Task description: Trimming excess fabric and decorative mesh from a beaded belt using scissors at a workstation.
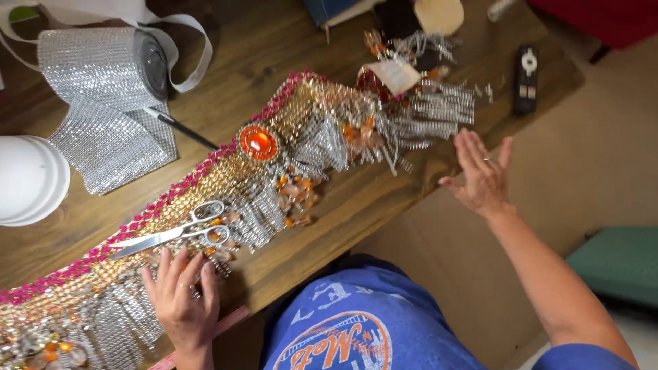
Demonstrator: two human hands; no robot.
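A long beaded belt (226, 178) with pink trim, gold beads, silver fringe and a round orange gem (258, 142) lies diagonally across the wooden table (384, 199). My left hand (179, 294) rests flat on the silver fringe at the belt's near end, fingers spread. Just above that hand, silver scissors (175, 233) lie on the belt. My right hand (483, 175) hovers open and empty past the table's right edge, close to the fringe at the belt's far end (425, 113).
A roll of silver rhinestone mesh (103, 75) with a black pen (181, 128) sits at the back left, beside a white round container (27, 179). A black rectangular gadget (526, 79) lies at the far right. A green seat (613, 264) stands below right.
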